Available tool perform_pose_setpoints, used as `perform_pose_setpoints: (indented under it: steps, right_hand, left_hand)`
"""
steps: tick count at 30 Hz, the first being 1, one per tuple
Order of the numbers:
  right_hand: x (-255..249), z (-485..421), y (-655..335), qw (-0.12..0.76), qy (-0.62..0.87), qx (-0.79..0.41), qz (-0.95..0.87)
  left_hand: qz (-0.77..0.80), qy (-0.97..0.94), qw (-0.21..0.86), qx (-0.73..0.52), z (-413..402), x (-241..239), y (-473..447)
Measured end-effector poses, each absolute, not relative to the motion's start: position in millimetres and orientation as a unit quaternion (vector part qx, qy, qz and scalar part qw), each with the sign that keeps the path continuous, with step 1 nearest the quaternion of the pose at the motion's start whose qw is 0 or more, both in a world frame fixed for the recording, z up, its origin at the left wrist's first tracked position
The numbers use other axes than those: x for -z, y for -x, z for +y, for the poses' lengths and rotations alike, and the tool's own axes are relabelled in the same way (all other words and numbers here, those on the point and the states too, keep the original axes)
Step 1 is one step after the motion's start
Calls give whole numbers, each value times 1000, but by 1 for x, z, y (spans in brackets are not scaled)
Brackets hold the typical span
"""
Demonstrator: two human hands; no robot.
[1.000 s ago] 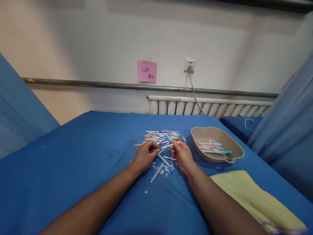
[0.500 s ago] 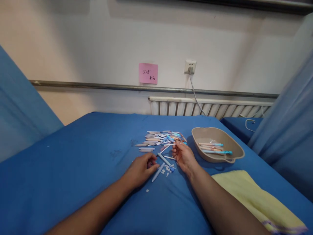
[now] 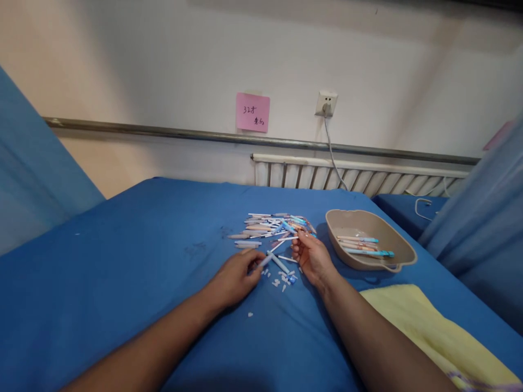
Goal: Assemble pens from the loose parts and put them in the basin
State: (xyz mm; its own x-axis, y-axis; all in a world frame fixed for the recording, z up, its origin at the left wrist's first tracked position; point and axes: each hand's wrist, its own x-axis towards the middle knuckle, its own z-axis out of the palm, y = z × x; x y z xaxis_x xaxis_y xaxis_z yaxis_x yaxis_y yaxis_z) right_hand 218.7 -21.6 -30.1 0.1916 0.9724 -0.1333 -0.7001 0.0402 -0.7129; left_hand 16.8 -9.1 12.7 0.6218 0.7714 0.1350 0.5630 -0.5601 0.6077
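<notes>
My left hand (image 3: 235,279) is closed on a pale blue pen barrel (image 3: 266,260), which sticks out past the fingertips. Between the fingers of my right hand (image 3: 314,257) is a thin white pen refill (image 3: 287,238), pointing left. Just in front of the hands lies a second light blue barrel (image 3: 280,264). Small white plastic pieces (image 3: 276,282) and a little blue part (image 3: 291,279) are scattered below it. Behind them spreads a heap of pen parts (image 3: 258,226), with barrels and white refills mixed. Two pale barrels (image 3: 247,245) lie side by side left of it.
At the right stands a beige basin (image 3: 402,260) with several pens (image 3: 363,251) inside. A yellow cloth (image 3: 429,326) lies nearer me on the blue-covered surface (image 3: 122,272). A radiator (image 3: 294,173), a rail and a plugged-in cable line the wall behind.
My left hand has picked up the pale blue barrel that lay beside it on the sheet. My right hand stays in nearly the same place with the refill. The view has shifted slightly.
</notes>
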Motion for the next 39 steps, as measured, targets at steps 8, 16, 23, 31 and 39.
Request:
perform_pose_setpoints:
  steps: [8,16,23,31,39]
  right_hand:
    - [29,-21,-217,693,365,-583,-216]
    - [28,-22,-217,701,361,-575,-219]
    - [28,-21,-214,690,416,-522,-279]
    - [26,-27,-205,639,476,-417,-437]
    - [23,-39,-185,582,480,-394,-526]
  left_hand:
    - [394,-806,347,-274,4,-11,-14]
    - [397,-814,325,-272,5,-8,-13]
    - [390,-836,287,-256,4,-11,-11]
    - [368,-843,304,-249,0,-13,-13]
    - [339,-701,569,-264,-10,-6,-23]
